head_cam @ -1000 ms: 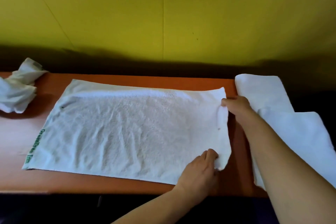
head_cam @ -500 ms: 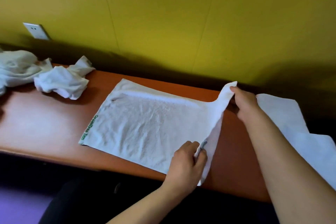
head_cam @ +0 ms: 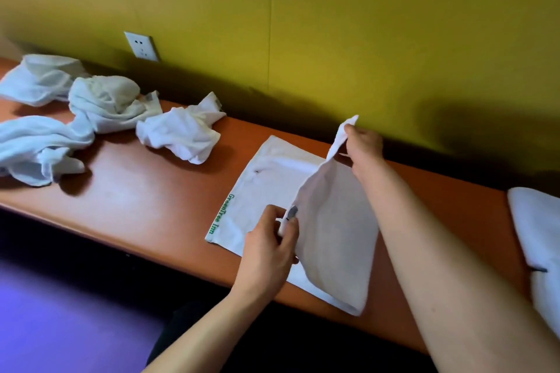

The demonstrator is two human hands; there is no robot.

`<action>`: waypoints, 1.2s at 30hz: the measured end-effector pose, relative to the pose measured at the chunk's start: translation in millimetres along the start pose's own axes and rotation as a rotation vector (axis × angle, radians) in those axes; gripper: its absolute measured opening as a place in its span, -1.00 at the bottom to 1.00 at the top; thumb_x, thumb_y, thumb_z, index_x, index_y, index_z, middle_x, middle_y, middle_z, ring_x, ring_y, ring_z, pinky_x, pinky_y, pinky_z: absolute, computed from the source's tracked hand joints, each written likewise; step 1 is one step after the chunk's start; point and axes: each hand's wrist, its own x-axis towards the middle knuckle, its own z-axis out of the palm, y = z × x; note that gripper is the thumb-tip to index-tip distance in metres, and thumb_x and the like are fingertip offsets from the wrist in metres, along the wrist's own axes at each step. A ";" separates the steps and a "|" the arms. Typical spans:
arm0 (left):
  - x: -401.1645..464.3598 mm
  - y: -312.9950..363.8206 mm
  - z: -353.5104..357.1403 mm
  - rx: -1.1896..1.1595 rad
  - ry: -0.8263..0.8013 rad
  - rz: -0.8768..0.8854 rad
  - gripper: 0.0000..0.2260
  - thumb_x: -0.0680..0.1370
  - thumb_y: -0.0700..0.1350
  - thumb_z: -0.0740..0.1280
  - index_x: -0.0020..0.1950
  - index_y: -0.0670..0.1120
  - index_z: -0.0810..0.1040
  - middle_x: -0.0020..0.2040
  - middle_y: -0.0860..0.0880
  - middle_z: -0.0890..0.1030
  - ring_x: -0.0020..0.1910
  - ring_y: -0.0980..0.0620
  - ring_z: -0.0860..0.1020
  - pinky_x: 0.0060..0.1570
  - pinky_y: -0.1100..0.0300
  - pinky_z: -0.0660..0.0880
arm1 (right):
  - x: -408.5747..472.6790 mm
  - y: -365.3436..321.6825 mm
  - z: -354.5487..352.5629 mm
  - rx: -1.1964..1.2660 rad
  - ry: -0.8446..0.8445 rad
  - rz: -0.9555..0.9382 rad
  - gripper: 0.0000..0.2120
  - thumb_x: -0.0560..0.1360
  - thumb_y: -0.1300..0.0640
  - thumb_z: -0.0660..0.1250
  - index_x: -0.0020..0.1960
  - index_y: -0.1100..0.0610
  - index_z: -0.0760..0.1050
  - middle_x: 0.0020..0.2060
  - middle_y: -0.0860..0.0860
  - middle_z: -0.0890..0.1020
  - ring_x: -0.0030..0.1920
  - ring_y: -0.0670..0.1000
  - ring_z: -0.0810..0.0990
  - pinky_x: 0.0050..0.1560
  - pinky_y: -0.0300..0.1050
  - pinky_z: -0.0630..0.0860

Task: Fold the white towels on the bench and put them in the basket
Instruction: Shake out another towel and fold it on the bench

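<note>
A white towel [head_cam: 266,191] with green lettering on its left edge lies on the orange bench [head_cam: 145,200]. Its right half is lifted and carried over toward the left. My left hand [head_cam: 269,248] pinches the near corner of the lifted edge. My right hand [head_cam: 362,145] pinches the far corner, held higher near the wall. Several crumpled white towels [head_cam: 181,130] lie on the bench at the left. No basket is in view.
Another white towel [head_cam: 539,239] hangs over the bench's right end. A yellow wall with a white socket [head_cam: 141,46] runs behind the bench. Bare bench top lies between the crumpled pile and the spread towel. The floor below is dark and purple.
Both hands have lifted the towel's right edge and carried it leftward over the lower half. The view has swung left, showing more crumpled towels.
</note>
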 end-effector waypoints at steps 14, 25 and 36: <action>71.1 -105.1 -76.2 0.296 0.220 -0.211 -0.82 0.60 0.06 0.27 -0.12 0.00 0.49 -0.27 -0.01 0.65 -0.29 -0.07 0.62 -0.27 0.05 0.53 | -9.0 27.3 133.8 -0.168 -0.253 -0.085 -0.72 0.65 0.01 0.25 0.21 0.18 0.55 -0.19 0.04 0.62 -0.27 -0.01 0.65 -0.43 -0.26 0.53; 68.4 -134.9 -82.2 0.629 0.256 -0.144 -0.74 0.53 0.01 0.37 0.06 -0.15 0.49 -0.01 -0.20 0.47 -0.06 -0.31 0.51 -0.10 -0.05 0.42 | -102.4 157.4 -16.6 -0.628 -0.016 -0.364 -0.86 0.53 0.09 0.36 0.08 0.05 0.49 -0.25 -0.04 0.54 -0.19 0.05 0.56 -0.16 -0.09 0.42; 59.2 -128.2 -88.0 0.486 0.118 -0.213 -0.70 0.58 0.02 0.25 -0.24 -0.15 0.46 -0.18 -0.32 0.61 -0.13 -0.32 0.60 -0.10 -0.12 0.57 | -175.9 217.6 -75.3 -0.665 0.137 0.031 -0.81 0.54 0.04 0.35 0.02 0.16 0.51 0.06 0.20 0.57 0.14 0.24 0.53 0.16 0.03 0.40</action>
